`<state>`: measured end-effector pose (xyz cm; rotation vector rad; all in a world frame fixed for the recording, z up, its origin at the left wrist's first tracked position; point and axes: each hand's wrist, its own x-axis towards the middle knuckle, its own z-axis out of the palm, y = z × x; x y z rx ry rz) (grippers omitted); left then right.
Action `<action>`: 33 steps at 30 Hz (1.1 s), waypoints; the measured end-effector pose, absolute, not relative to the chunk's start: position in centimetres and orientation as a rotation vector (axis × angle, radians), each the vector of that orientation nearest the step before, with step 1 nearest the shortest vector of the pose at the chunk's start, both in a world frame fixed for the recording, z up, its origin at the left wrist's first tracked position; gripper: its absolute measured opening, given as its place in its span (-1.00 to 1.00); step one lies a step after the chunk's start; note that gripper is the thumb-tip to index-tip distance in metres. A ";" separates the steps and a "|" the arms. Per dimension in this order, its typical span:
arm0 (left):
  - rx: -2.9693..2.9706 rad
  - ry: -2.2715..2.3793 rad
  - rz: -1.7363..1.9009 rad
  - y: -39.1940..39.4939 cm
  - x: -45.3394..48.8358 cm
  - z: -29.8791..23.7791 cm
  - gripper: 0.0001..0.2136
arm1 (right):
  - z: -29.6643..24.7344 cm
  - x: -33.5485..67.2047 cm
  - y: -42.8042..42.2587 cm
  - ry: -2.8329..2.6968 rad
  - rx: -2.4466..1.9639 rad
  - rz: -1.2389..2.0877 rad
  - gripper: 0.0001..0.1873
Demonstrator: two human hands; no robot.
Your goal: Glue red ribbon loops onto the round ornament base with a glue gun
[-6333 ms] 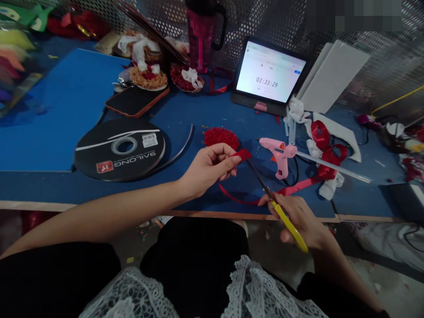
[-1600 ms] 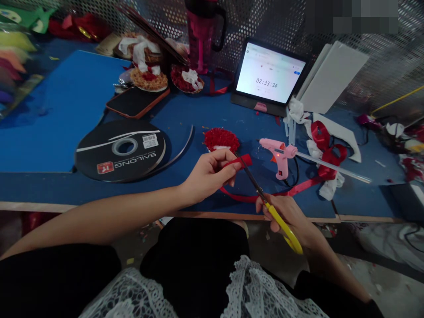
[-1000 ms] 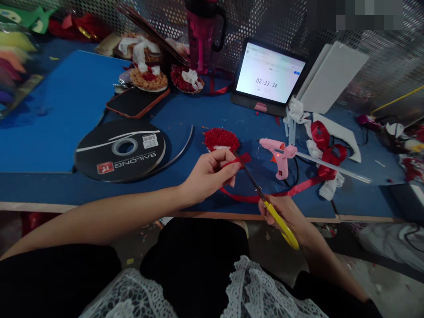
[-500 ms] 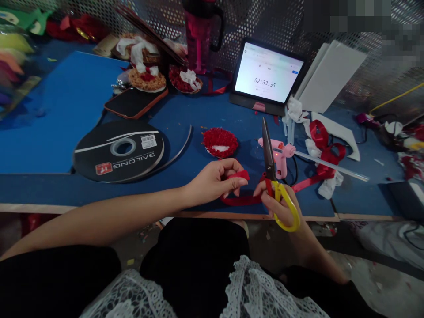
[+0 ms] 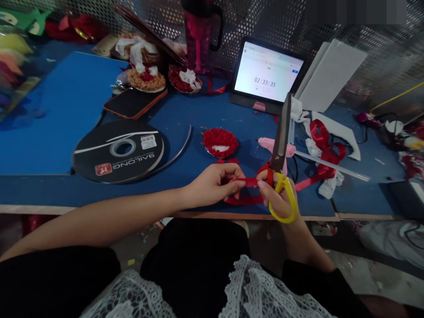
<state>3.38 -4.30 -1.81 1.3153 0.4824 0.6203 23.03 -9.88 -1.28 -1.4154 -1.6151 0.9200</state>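
Note:
A red ribbon [image 5: 251,182] is stretched between my two hands near the table's front edge. My left hand [image 5: 221,182] pinches one part of it between thumb and fingers. With its fingertips my right hand [image 5: 276,194] pinches the ribbon too, while scissors [image 5: 281,141] with yellow handles hang on that same hand, blades pointing up and away. A loop of ribbon droops below the fingers. Just beyond my left hand lies a round red piece [image 5: 221,140] with a white patch. Partly behind the scissors is a pink glue gun [image 5: 267,144] with a clear glue stick.
A black ribbon reel [image 5: 96,152] lies at left, with a phone [image 5: 132,102] behind it. At the back stand a lit tablet [image 5: 268,70] and a pink tumbler [image 5: 198,39]. Loose red ribbon [image 5: 331,161] and white scraps lie at right.
My right hand has come closer to my left and now grips the ribbon beside it. The scissors have swung to the right, blades now crossing in front of the glue gun.

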 end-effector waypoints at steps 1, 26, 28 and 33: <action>1.327 0.487 0.653 -4.2 3.3 -1.8 -0.84 | -1.4 23.4 -10.0 -1.619 -1.395 0.939 -0.65; 1.105 0.500 0.987 -3.9 3.4 -1.6 -0.84 | 0.2 26.6 -13.2 -2.369 -1.497 0.884 -0.02; 1.109 0.486 0.982 -3.9 3.3 -1.5 -0.85 | -0.1 26.6 -13.0 -2.362 -1.500 0.893 -0.01; 1.095 0.490 0.970 -3.9 3.2 -1.5 -0.86 | -0.5 26.8 -12.9 -2.355 -1.499 0.889 -0.10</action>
